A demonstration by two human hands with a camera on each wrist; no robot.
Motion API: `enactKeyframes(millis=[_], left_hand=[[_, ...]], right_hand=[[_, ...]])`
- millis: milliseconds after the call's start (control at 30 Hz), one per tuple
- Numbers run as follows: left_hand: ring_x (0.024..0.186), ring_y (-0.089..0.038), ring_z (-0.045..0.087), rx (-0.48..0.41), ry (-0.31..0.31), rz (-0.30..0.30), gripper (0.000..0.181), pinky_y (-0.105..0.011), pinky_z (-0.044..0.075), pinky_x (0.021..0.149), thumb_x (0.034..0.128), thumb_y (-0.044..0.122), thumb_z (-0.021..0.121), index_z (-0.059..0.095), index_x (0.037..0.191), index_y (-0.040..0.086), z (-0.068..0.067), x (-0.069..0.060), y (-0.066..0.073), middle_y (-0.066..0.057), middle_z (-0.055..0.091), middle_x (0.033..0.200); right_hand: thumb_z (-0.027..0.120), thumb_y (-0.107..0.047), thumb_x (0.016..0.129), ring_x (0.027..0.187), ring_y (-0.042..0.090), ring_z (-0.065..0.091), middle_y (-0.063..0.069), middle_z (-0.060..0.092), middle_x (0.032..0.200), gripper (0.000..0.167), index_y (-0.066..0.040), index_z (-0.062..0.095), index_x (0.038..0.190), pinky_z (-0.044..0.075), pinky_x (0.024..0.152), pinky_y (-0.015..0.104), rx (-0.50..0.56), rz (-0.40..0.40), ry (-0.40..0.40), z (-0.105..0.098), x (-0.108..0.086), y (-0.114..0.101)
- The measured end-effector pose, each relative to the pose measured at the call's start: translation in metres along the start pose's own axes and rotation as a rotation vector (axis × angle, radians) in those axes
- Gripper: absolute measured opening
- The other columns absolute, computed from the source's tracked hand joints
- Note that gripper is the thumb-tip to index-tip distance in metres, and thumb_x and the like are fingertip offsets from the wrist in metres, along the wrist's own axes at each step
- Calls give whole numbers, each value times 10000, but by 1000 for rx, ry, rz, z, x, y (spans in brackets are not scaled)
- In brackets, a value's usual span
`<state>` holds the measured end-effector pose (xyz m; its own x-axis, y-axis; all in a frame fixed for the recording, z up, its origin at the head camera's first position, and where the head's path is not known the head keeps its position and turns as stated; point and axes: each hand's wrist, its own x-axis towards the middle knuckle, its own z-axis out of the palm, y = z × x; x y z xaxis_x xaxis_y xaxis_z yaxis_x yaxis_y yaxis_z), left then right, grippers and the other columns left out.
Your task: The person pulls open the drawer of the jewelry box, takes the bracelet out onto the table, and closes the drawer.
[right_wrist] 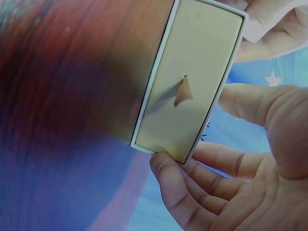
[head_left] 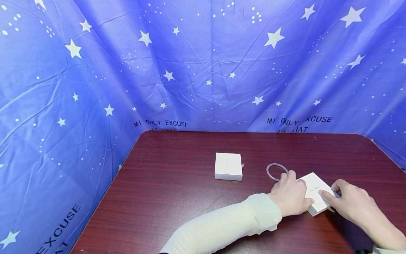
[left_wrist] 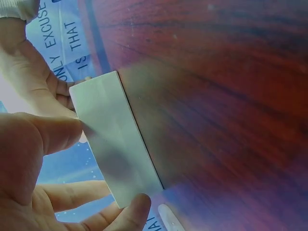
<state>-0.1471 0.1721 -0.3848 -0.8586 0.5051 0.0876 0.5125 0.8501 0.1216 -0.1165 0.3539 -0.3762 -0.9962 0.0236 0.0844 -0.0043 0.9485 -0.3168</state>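
A white square box [head_left: 314, 188] with small print on its lid lies turned at an angle on the table. My left hand [head_left: 290, 194] grips its left side, thumb at the near corner, fingers along the far edge. My right hand [head_left: 356, 201] holds the right side, its thumb on the lid. In the left wrist view the box's plain side wall [left_wrist: 115, 139] faces the camera, the left hand [left_wrist: 57, 163] around it. The right wrist view shows the drawer end [right_wrist: 192, 72] with a small ribbon tab [right_wrist: 183, 92], the right hand [right_wrist: 231, 163] at its corner.
A second white box [head_left: 228, 165] with a small tab on its right side sits near the middle of the dark red table [head_left: 152, 183]. A pale purple ring [head_left: 269, 173] lies just beyond my left hand. A blue star-patterned curtain [head_left: 203, 70] stands behind and to the left.
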Motion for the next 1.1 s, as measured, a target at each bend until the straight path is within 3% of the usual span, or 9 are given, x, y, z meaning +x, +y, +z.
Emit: enactKeyframes(millis=[767, 1100], left_hand=[[833, -93, 486, 14, -13, 14, 307, -253, 446, 594, 823, 573, 632, 638, 947, 293, -3, -4, -6, 57, 495, 973], [803, -86, 522, 19, 7, 24, 255, -248, 455, 587, 824, 558, 641, 663, 871, 308, -3, -5, -10, 64, 513, 941]], right_hand=[[626, -398, 892, 607, 174, 472, -35, 537, 640, 315, -97, 552, 835, 325, 529, 337, 8, -27, -26, 3, -2, -2], [637, -395, 885, 619, 166, 465, -23, 544, 682, 317, -89, 561, 850, 322, 532, 330, 5, -34, -30, 4, -2, -4]])
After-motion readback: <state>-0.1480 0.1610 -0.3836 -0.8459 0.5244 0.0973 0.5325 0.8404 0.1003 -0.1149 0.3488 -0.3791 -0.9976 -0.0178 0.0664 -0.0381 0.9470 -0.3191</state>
